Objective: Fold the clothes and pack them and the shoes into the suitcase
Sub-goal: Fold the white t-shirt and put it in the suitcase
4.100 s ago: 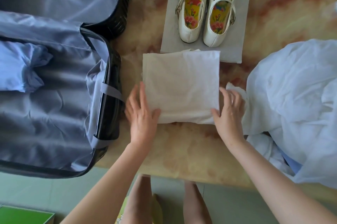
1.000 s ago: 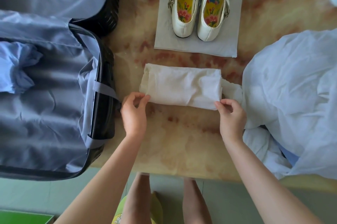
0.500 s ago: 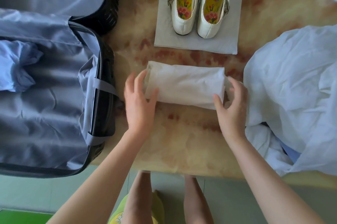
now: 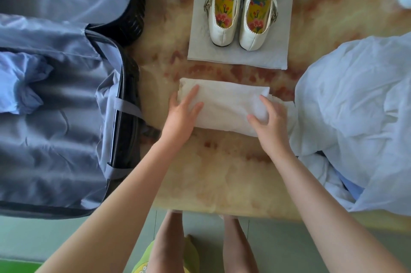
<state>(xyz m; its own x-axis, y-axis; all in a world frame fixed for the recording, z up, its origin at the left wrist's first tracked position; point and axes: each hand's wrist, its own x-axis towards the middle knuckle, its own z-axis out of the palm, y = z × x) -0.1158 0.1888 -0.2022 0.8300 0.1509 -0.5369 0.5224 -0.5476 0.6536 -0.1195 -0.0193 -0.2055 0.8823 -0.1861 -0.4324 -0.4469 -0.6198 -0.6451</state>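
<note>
— Hands first: how do they sit?
— Your left hand lies flat, fingers straight, on the folded white garment; your right hand presses its other end, fingers spread.
— What changed?
— A second ago you pinched its near edge. Now it lies halved on the table, beside the open suitcase. It looks ready to pack.

Two shoes, one suitcase, one folded garment, one rumpled heap, one mat.
</note>
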